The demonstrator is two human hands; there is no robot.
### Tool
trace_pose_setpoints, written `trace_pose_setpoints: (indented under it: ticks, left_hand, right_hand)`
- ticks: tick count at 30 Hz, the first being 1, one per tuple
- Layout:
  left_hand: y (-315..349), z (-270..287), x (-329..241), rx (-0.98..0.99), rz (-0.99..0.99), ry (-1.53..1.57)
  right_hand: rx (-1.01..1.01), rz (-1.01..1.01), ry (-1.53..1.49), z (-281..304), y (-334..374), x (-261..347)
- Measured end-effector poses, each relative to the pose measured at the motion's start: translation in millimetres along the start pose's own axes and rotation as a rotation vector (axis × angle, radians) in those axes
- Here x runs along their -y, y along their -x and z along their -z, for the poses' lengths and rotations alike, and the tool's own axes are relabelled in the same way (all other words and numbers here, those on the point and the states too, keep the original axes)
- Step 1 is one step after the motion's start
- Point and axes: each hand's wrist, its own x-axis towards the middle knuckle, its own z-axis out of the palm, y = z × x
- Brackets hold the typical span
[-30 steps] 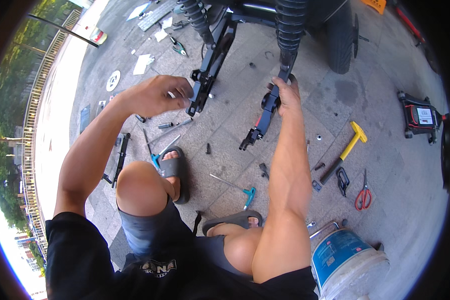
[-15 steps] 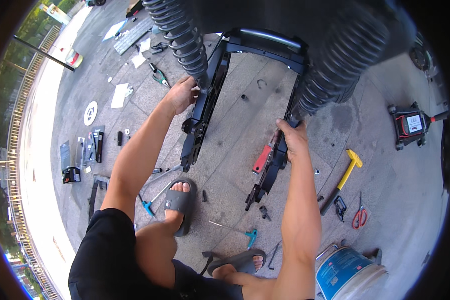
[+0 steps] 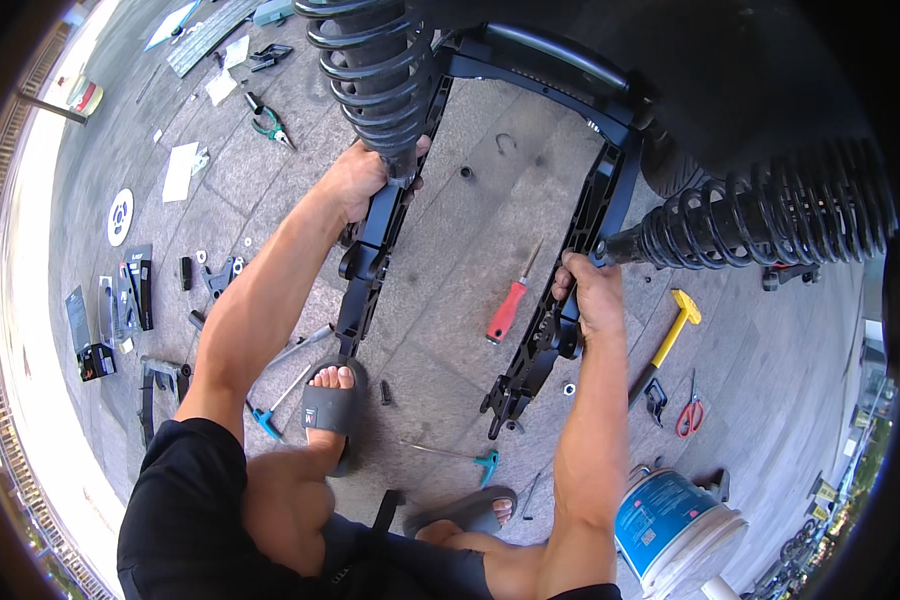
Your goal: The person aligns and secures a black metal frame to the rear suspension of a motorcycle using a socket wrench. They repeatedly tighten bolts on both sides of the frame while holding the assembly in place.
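Two hands clamp black frame (image 3: 530,150) w/ coil shocks above paving: left hand (image 3: 355,180) on left rail, right hand (image 3: 590,295) on right rail. Looks heavy, rigid; rails give best hold.

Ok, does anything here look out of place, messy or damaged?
Nothing looks damaged or spilled. The floor is cluttered, though: a red screwdriver, yellow hammer, red scissors, pliers, papers and small bolts lie scattered around the black frame that both hands, left and right, grip.
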Motion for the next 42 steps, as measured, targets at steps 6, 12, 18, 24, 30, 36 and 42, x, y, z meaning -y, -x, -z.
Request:
trace_pose_setpoints:
  ticks: [6,12,18,24,30,36,42]
  left_hand:
    - [-3,3,4,-0.006,0.033,0.036]
    - [12,41,-25,-0.167,-0.15,-0.385]
    - [-54,60,-56,-0.109,-0.57,-0.151]
    - [-129,6,-53,0.155,-0.454,-0.004]
    - [-138,-5,-58,0.147,-0.5,-0.402]
    - [-106,-10,-66,0.073,-0.531,-0.656]
    - [-105,-12,-60,-0.036,-0.483,-0.739]
  right_hand:
    - [-0.1,0.024,0.188,0,5,2]
    - [-0.282,0.406,0.719,9,60,4]
    - [-0.299,0.115,0.083,67,14,43]
    - [-0.076,0.225,0.027,47,-63,104]
    - [-0.093,0.187,0.433,2,-63,116]
    - [-0.134,0.324,0.358,-4,-79,99]
    - [-0.266,0.521,0.381,-12,-89,90]
